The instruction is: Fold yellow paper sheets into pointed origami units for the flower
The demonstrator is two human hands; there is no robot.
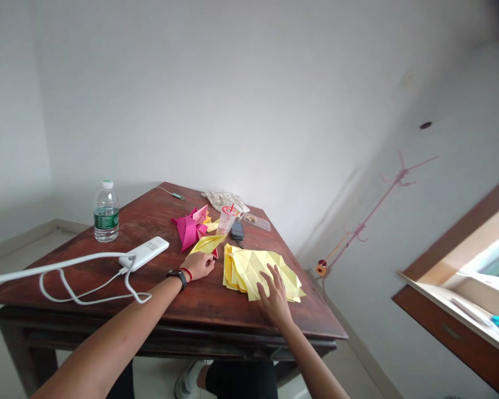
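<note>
My left hand, with a dark watch and a red cord at its wrist, is closed on a folded yellow paper piece that stands up from it. Fingers spread, my right hand lies over a stack of creased yellow paper sheets near the table's front right. Behind my left hand sits a cluster of pink folded paper pieces. The fingertips of my left hand are partly hidden.
On the dark red wooden table stand a water bottle, a white power bank with white cables, a plastic cup, a black device and a cloth. A pink coat stand is beyond the right side.
</note>
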